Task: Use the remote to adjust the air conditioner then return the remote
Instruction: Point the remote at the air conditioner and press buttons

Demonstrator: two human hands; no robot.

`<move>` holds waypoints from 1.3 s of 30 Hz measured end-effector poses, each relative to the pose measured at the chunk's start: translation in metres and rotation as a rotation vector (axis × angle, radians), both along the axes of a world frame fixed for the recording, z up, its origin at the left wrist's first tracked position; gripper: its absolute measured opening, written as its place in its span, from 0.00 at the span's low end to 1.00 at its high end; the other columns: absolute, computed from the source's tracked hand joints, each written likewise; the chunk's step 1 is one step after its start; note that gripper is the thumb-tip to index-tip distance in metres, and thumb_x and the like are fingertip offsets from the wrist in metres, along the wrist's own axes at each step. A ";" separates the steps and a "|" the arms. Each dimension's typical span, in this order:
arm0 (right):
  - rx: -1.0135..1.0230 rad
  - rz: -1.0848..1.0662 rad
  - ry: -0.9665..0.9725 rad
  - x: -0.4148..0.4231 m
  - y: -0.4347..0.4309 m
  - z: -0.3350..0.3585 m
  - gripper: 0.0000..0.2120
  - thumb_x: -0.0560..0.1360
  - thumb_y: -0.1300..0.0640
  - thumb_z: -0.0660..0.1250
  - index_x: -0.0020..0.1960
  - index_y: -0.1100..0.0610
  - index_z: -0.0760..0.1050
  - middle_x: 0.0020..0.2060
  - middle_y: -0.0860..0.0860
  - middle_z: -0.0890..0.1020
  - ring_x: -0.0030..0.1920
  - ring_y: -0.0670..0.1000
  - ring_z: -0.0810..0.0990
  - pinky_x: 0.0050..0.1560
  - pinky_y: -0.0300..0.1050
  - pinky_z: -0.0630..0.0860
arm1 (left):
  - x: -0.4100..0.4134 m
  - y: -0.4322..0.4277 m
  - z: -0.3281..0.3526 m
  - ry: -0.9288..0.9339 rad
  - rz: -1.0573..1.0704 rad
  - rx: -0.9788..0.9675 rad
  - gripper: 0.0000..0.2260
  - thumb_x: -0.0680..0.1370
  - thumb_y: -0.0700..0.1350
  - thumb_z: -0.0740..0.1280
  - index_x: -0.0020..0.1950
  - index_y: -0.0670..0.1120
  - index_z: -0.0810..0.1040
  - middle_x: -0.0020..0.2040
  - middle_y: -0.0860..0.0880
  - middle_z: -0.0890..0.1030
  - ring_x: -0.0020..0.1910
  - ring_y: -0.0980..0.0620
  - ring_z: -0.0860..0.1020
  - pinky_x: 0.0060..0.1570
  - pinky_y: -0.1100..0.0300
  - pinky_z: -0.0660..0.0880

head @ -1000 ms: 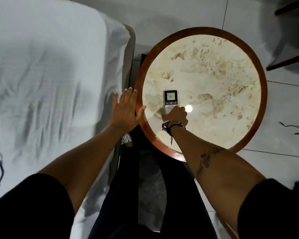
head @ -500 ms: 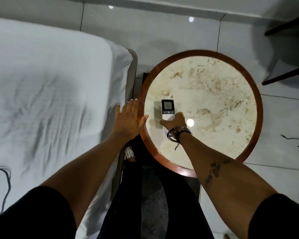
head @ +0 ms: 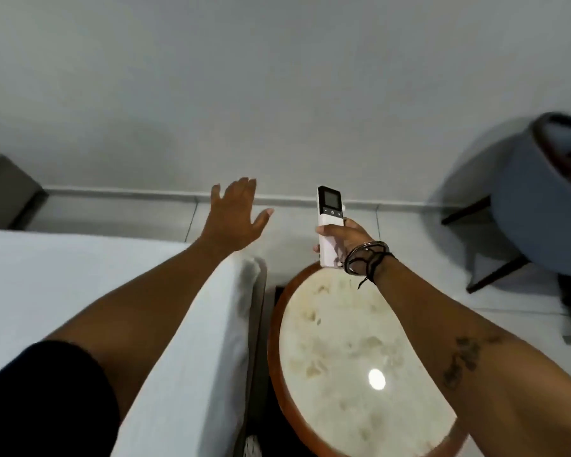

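Bed [head: 63, 291]: white sheet, far left, its edge just beside the table.
Left hand [head: 234, 216]: spread flat, fingers apart, holding nothing, in the air past the bed corner.
Remote [head: 329, 222]: upright, screen end up, raised clear of the table, just right of the left hand.
Right hand [head: 346, 240]: wrapped around the remote's lower half, bands on the wrist.
Table [head: 274, 328]: round, brown rim, pale stone top bare below the right forearm.
Chair [head: 541, 206]: blue, far right, well apart from the table.

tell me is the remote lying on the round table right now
No, the remote is lifted off the round table, gripped upright in the right hand with its screen end pointing up.
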State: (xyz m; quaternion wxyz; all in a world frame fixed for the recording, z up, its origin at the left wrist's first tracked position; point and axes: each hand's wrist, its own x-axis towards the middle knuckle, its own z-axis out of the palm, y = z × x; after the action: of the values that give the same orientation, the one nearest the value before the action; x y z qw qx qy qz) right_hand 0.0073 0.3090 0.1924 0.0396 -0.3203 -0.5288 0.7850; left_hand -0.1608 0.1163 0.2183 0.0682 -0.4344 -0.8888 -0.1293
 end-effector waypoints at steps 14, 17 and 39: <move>0.260 -0.025 0.466 -0.061 0.013 0.360 0.09 0.73 0.57 0.71 0.50 0.58 0.75 0.33 0.60 0.84 0.34 0.63 0.84 0.35 0.54 0.81 | -0.046 0.023 0.346 0.430 -0.017 0.501 0.30 0.79 0.61 0.56 0.75 0.43 0.64 0.75 0.44 0.69 0.74 0.47 0.65 0.74 0.39 0.50; 0.318 -0.023 0.438 -0.071 0.004 0.417 0.10 0.73 0.54 0.72 0.49 0.59 0.77 0.30 0.58 0.85 0.31 0.61 0.84 0.31 0.52 0.81 | -0.053 0.007 0.404 0.555 -0.010 0.526 0.30 0.79 0.61 0.55 0.74 0.42 0.65 0.74 0.43 0.69 0.74 0.46 0.66 0.73 0.38 0.52; 0.584 0.043 0.422 -0.094 -0.042 0.668 0.12 0.69 0.55 0.68 0.47 0.63 0.76 0.26 0.59 0.84 0.28 0.60 0.85 0.27 0.57 0.79 | -0.027 -0.046 0.619 0.954 0.036 0.536 0.34 0.75 0.63 0.59 0.77 0.48 0.60 0.80 0.45 0.54 0.80 0.47 0.49 0.75 0.42 0.39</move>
State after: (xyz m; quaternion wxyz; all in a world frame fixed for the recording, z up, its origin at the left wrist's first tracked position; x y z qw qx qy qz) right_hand -0.0865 0.2673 0.8606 0.2211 -0.1152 -0.7177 0.6502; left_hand -0.1874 0.0701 0.8374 0.5742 -0.3968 -0.7026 -0.1385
